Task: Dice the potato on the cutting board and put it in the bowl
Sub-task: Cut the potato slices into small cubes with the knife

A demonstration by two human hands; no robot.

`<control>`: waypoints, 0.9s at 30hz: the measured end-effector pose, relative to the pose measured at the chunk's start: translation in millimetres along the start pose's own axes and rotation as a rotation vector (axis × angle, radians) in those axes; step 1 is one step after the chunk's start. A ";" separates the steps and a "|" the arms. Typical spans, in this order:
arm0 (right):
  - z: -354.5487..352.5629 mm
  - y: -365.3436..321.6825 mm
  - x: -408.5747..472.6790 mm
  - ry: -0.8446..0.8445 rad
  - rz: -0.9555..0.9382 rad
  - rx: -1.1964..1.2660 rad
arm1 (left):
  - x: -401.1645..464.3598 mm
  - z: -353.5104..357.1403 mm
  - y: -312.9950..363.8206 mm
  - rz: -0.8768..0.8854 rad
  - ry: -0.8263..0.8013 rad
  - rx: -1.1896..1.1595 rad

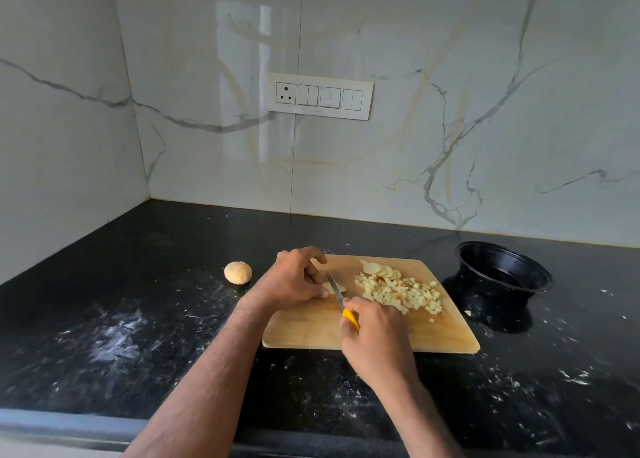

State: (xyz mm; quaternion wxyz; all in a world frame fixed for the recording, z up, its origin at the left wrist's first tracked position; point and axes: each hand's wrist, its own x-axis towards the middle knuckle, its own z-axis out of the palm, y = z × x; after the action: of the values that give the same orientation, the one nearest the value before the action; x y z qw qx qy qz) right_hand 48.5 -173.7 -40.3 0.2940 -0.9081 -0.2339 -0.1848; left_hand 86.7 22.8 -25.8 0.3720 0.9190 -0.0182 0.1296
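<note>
On the black counter (138, 336) a wooden board (433, 333) lies near the front edge, its far side angled toward the marble wall (450, 128). Bare counter stretches wide to the left of the board and along the front; behind it a band of counter runs to the wall. A black bowl (502, 277) stands just beside the board's right edge, tipped so its mouth faces up and left. A whole potato (238, 272) sits on the counter left of the board, apart from it. A switch plate (320, 96) is set in the wall above.

The left hand (292, 281) rests on the board's far left corner, fingers curled down, fingertips and thumb pressing on a pale potato piece (336, 288) that is mostly hidden under them. The right hand (375, 340) grips the yellow handle of a knife (341, 302). The blade runs from near right to far left along its long axis, tip away from the person, edge down on the piece just beside the left fingertips.

A heap of dice (405, 293) covers the board's right half, with a fan of round slices (379, 270) touching its far side. One stray bit (467, 313) lies off the board near the bowl's base.
</note>
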 end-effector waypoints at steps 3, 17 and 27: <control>-0.4 -0.2 -0.6 -0.024 -0.009 -0.020 | -1.3 0.1 1.1 0.016 -0.009 0.007; 3.4 -8.5 18.4 -0.128 -0.010 -0.089 | -0.2 -0.3 6.5 0.083 -0.070 0.104; -9.8 0.2 -7.1 -0.177 -0.042 -0.099 | 0.8 1.6 5.6 0.148 -0.153 0.190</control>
State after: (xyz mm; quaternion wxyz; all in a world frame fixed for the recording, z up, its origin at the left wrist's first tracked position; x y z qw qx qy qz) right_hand 40.8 -182.1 -36.3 0.2230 -0.9292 -0.2683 -0.1215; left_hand 87.1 17.7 -22.9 0.2704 0.9533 -0.1021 0.0873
